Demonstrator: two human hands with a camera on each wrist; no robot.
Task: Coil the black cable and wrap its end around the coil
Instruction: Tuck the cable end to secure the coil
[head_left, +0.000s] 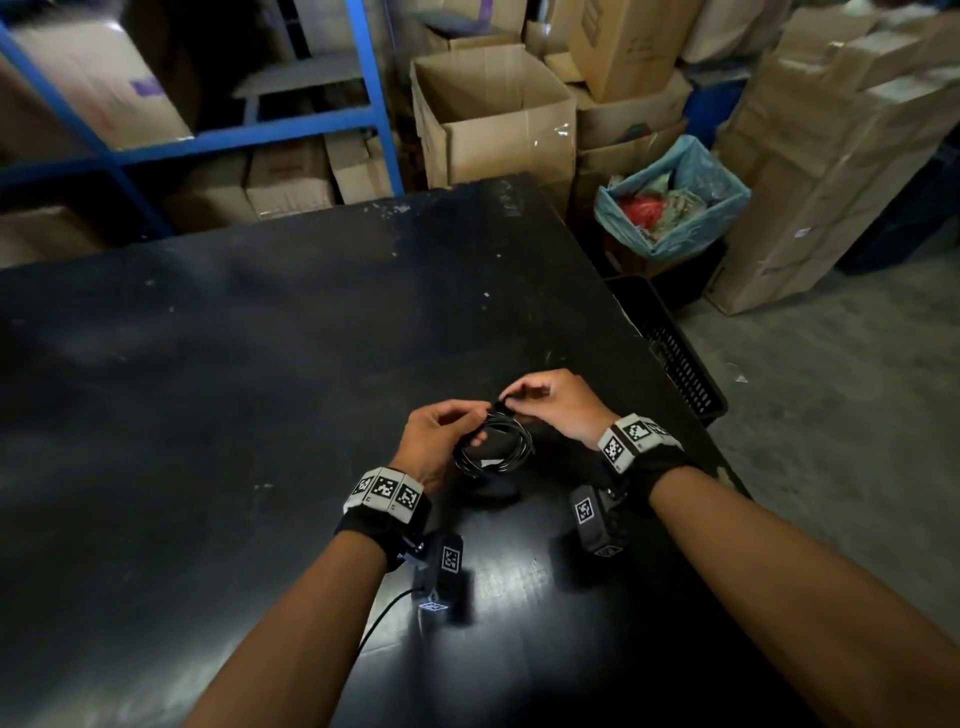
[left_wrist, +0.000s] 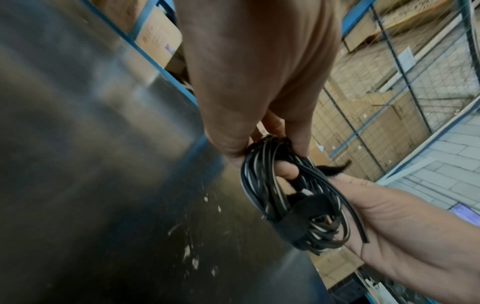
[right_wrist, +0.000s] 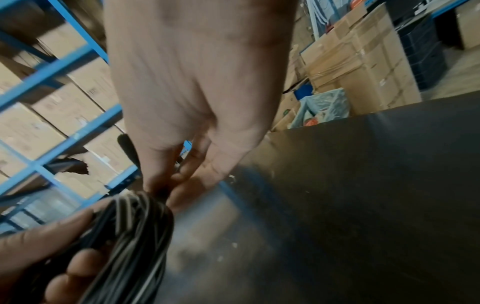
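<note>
Just below centre of the head view, above the black table (head_left: 260, 364): left hand (head_left: 434, 441) curled around the left side of the coiled black cable (head_left: 493, 447), fingers through the loop, coil held clear of the tabletop. Right hand (head_left: 558, 408) at the coil's top, thumb and fingertips pinched on a short dark strap end (head_left: 501, 404). Hands close together, nearly touching over the coil. Seen from the left wrist, a black strap (left_wrist: 306, 218) already banding the strands at one side, one loose cable end (left_wrist: 363, 238) lying across the right palm. Beyond the table's far edge, open cardboard boxes (head_left: 493, 114), blue shelving (head_left: 374, 93) at upper left, a bin with a blue liner (head_left: 675, 197) at upper right, a black crate (head_left: 675, 353) by the table's right edge.
</note>
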